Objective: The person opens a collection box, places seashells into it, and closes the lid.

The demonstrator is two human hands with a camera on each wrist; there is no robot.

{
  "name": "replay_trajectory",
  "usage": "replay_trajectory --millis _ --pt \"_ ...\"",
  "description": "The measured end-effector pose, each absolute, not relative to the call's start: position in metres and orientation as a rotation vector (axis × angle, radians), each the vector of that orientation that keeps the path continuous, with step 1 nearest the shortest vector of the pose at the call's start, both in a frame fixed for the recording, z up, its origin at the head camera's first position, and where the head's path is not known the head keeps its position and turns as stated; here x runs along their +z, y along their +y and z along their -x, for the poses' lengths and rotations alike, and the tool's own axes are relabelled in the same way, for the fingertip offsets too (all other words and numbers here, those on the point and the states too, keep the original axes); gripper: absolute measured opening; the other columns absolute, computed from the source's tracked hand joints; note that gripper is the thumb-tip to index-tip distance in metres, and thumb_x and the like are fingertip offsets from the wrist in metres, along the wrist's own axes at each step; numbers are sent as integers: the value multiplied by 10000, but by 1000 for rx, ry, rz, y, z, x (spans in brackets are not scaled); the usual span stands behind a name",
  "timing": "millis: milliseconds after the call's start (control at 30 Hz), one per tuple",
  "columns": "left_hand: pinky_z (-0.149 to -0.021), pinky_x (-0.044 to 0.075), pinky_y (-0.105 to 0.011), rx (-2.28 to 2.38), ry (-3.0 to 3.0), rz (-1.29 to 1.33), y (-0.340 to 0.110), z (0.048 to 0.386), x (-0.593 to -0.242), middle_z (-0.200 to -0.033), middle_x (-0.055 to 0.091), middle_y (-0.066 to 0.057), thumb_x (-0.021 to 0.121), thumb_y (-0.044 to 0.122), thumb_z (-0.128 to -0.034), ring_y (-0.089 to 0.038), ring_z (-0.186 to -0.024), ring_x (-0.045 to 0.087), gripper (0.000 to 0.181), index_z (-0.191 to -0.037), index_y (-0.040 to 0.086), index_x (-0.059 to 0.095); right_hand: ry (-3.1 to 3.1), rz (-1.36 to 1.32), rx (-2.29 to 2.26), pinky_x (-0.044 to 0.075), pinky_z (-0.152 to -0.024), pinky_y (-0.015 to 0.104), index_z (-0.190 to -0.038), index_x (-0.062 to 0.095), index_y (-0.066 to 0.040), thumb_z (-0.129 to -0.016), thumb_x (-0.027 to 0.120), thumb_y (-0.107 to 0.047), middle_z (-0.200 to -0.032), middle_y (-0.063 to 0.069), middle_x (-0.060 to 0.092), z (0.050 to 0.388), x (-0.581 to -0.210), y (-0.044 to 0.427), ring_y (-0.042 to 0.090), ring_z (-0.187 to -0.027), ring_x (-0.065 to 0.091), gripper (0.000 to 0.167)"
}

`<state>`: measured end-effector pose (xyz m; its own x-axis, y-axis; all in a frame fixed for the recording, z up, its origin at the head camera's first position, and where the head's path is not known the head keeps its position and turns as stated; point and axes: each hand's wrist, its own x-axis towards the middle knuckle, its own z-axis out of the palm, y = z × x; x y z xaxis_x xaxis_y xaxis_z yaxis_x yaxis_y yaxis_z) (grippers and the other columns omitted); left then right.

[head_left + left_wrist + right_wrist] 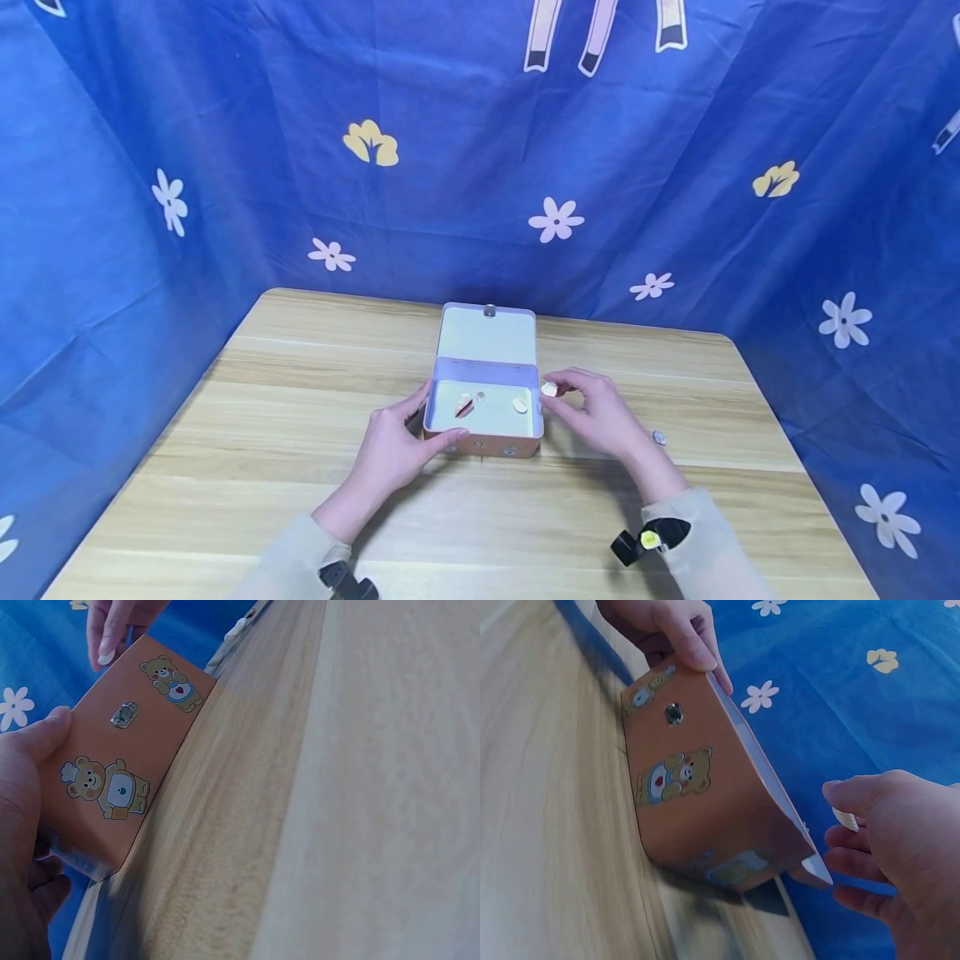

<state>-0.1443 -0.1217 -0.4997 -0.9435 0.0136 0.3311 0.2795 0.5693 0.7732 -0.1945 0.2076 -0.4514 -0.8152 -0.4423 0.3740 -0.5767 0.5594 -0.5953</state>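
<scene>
An orange tin box (487,448) with printed bears stands on the table, its hinged lid (486,333) raised at the back. Its white inside holds a reddish striped shell (464,405), a tiny shell (481,397) and a white shell (520,405). My left hand (390,450) grips the box by its front left corner, thumb over the front rim and fingers along the left side. Just outside the right wall, my right hand (600,412) pinches a small white ribbed seashell (846,818) between thumb and fingers.
On the wood-grain table (315,400), a small greyish shell (659,437) lies right of the box, near my right wrist. A blue patterned cloth (450,192) hangs close behind the table and along both sides. The metal latch (490,311) sits at the lid's upper edge.
</scene>
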Motion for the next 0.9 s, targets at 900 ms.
replay_trajectory --millis 900 --pt "-1079 511 -490 -1289 -2509 263 -122 144 -500 -1370 627 -201 899 685 -705 -315 -1278 618 1070 -1483 18 589 -2594 -1046 1212 608 -889 441 -1255 757 -21 -962 815 -204 -1124 23 765 206 -454 153 138 -983 708 350"
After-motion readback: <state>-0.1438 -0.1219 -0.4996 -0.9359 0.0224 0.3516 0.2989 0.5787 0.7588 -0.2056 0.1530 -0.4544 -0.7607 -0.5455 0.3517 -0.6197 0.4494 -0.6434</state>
